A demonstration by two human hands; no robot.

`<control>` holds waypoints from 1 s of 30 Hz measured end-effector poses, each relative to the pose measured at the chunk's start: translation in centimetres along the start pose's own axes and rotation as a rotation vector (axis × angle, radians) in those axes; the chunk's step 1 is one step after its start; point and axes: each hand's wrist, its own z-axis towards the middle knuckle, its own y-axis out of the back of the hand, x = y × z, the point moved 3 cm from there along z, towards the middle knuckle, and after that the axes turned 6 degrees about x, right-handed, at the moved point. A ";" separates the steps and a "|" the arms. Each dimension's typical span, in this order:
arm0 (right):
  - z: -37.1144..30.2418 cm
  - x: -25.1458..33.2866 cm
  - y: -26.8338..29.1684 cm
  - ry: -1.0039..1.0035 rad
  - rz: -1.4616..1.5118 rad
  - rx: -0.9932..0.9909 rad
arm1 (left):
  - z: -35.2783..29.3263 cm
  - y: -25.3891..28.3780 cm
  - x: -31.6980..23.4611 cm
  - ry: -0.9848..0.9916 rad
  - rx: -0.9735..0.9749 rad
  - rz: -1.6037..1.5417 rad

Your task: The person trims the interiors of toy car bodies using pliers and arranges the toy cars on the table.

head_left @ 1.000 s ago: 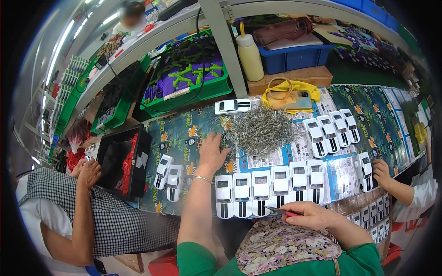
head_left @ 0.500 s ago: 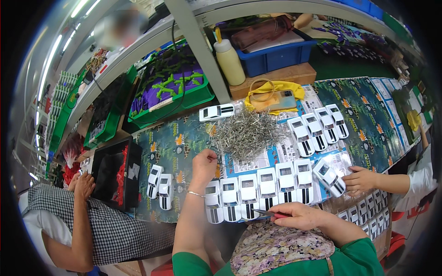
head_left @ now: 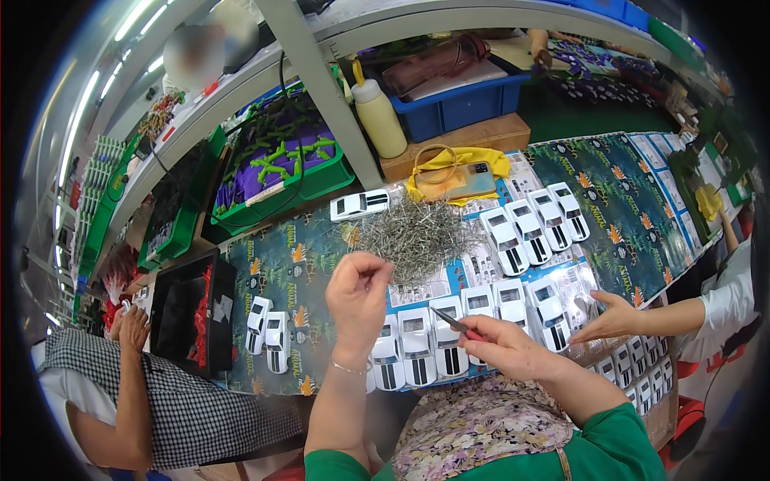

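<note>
My left hand (head_left: 358, 301) is raised in front of the pile of thin silvery metal pins (head_left: 421, 240), thumb and fingers pinched together; what they hold, if anything, is too small to make out. In my right hand (head_left: 509, 349) is a slim red-handled tool with a dark pointed tip (head_left: 446, 319), angled up to the left. It hangs over a row of white toy car bodies (head_left: 415, 346) with black stripes along the front edge of the table. At the row's right end stands another white toy car (head_left: 549, 317), beside a co-worker's open hand (head_left: 609, 317).
More white cars stand behind on the right (head_left: 529, 227), a pair (head_left: 277, 341) on the left, and one (head_left: 359, 205) behind the pins. A phone (head_left: 457, 180) lies on yellow cloth (head_left: 497, 160). At left, another person's hands (head_left: 132, 327) are near a black bin (head_left: 220, 321).
My left hand has risen and come nearer. My right hand has lifted the tool, turning its tip upward. The tilted car at right now stands straighter at the row's end, and the co-worker's hand has opened.
</note>
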 end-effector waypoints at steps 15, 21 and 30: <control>0.6 0.2 -0.6 -0.049 0.085 0.030 | -4.6 -0.6 -2.0 -0.047 0.043 0.035; 0.1 -0.2 -1.2 -0.080 0.044 0.046 | -6.7 0.1 -1.6 -0.088 0.077 0.096; 0.9 -1.1 -1.0 -0.113 -0.085 0.075 | -7.8 1.3 -0.1 0.024 0.081 -0.013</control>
